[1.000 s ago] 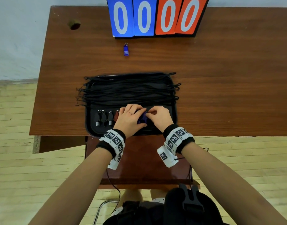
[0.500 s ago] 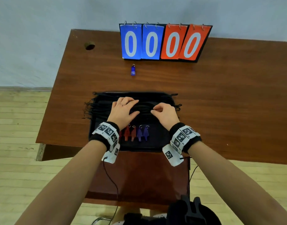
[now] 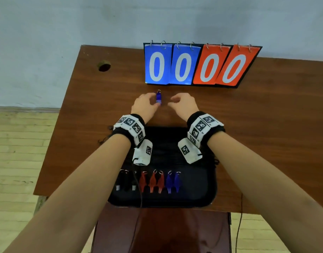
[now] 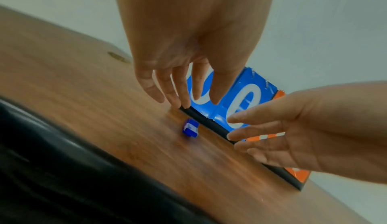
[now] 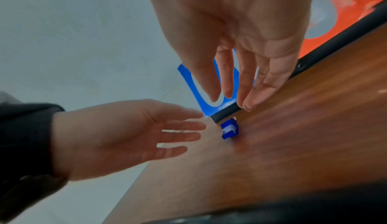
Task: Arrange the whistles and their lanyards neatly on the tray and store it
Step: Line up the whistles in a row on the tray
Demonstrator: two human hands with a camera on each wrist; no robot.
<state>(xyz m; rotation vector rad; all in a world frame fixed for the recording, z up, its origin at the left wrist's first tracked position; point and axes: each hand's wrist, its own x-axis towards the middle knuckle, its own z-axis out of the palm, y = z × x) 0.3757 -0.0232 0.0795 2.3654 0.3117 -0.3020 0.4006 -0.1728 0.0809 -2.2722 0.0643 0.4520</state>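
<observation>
A lone blue whistle (image 3: 158,98) lies on the wooden table (image 3: 266,125) just in front of the scoreboard. My left hand (image 3: 153,102) hovers at its left and my right hand (image 3: 172,102) at its right, both with fingers stretched out. The left wrist view shows the blue whistle (image 4: 190,130) free on the wood, below my left fingers (image 4: 167,93). In the right wrist view the whistle (image 5: 229,130) also lies untouched. Behind my wrists the black tray (image 3: 210,198) holds black lanyards (image 3: 166,148) and a row of black whistles (image 3: 124,181), red whistles (image 3: 152,181) and blue whistles (image 3: 172,181).
A flip scoreboard (image 3: 199,68) reading 0000 stands at the table's far edge against the wall. A round cable hole (image 3: 103,66) sits at the far left corner. The tray overhangs the near table edge, above a brown surface (image 3: 166,230).
Both hands left the lanyards on the tray and reached forward past it to the blue whistle by the scoreboard. The head view tilted up.
</observation>
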